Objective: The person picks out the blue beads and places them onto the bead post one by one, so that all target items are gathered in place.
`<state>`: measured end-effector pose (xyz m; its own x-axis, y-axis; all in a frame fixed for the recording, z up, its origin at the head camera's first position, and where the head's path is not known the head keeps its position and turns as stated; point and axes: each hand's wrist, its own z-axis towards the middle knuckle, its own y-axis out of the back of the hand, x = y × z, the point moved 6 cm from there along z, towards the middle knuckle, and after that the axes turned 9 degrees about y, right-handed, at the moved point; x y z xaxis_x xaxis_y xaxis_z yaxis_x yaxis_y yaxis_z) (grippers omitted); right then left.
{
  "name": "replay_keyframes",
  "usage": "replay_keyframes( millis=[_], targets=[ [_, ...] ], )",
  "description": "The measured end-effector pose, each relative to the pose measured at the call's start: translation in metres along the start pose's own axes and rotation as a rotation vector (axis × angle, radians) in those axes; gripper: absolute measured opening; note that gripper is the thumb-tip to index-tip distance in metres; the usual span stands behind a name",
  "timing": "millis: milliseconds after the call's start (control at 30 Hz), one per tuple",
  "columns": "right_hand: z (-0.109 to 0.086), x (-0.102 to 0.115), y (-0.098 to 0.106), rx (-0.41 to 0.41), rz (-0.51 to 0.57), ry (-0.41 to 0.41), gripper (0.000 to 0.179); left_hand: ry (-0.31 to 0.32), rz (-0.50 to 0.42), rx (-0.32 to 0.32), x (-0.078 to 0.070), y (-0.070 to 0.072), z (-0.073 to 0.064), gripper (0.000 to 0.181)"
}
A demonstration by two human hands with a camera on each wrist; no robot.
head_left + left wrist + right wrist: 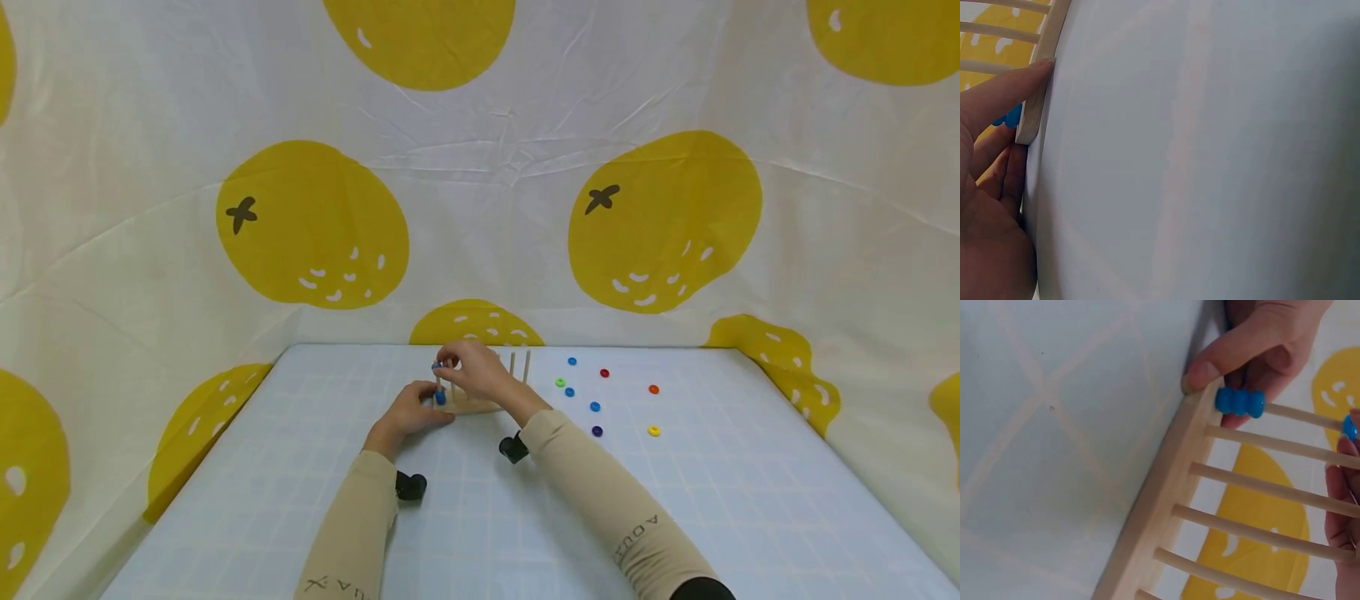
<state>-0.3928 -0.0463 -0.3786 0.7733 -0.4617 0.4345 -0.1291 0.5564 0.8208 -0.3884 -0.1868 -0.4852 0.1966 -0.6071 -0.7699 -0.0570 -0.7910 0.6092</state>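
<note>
A wooden peg rack (480,406) with a row of upright pegs stands near the back of the table. My left hand (411,410) grips its left end, thumb on the front edge of the base (1034,119) and fingers behind. Several blue rings (1239,402) are stacked at the foot of the leftmost peg. At the top of that same peg, my right hand (474,371) pinches another blue ring (1350,427) between thumb and fingertips. In the right wrist view the other visible pegs (1241,482) carry no rings.
Loose rings lie on the table right of the rack: several blue ones (595,407), a green (560,382), a red (604,373), an orange (654,389), a purple (597,432) and a yellow (654,431). A fruit-patterned cloth (487,217) hangs behind the table.
</note>
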Motion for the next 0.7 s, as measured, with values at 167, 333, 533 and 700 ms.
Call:
replay_keyframes(
  millis=[167,333,533,700],
  targets=[
    [-0.001,0.002,0.006,0.031,0.03,0.044,0.023,-0.025,-0.001,-0.003,-0.001,0.001,0.0,0.072],
    [-0.009,0.002,0.02,0.026,0.009,0.037,0.026,-0.039,-0.011,-0.007,-0.004,0.003,-0.003,0.068],
    [-0.024,0.002,0.041,0.002,0.045,0.034,0.029,-0.014,-0.016,-0.011,-0.004,0.004,-0.006,0.071],
    [-0.041,-0.003,0.059,-0.028,0.061,0.039,0.024,-0.003,-0.045,0.001,0.0,-0.001,-0.003,0.071]
  ],
)
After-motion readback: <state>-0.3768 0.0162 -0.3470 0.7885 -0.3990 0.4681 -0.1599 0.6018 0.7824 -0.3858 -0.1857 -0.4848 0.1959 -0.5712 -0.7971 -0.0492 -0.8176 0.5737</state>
